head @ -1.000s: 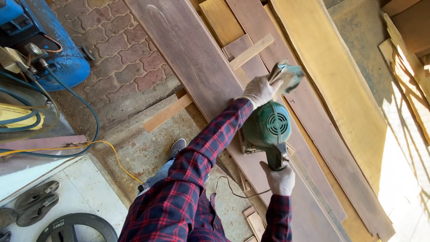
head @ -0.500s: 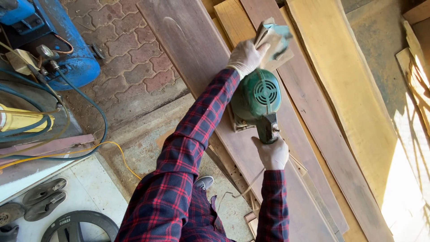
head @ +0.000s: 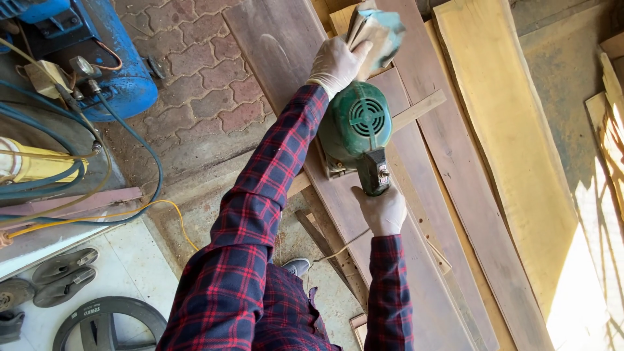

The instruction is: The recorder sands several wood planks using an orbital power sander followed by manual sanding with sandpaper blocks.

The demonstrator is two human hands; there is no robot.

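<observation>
Now, what I read off this head view:

Change: over the last second the green electric sander (head: 354, 127) has travelled up the dark plank (head: 286, 58), away from the body, with both arms stretched further out; the pale plank to the right has barely shifted.
Meaning: I judge this as one forward stroke along the board, with the stretch nearer the body already passed over.
Left hand (head: 338, 62): gloved, fingers curled and pressed together over the sander's front end, beside a dusty teal pad or bag (head: 380, 32).
Right hand (head: 383, 208): gloved, fingers wrapped shut around the black rear handle (head: 372, 172).
Sander position: flat on the dark plank, between the two hands.
Surface: long planks lie side by side on thin wooden cross-battens (head: 422, 107); a pale yellow plank (head: 500, 123) lies to the right.
Room: brick paving (head: 201, 78), a blue air compressor (head: 107, 58) with hoses at left, a yellow cord (head: 162, 208), dark metal discs (head: 62, 273) on a pale slab, strong sunlight at right.
</observation>
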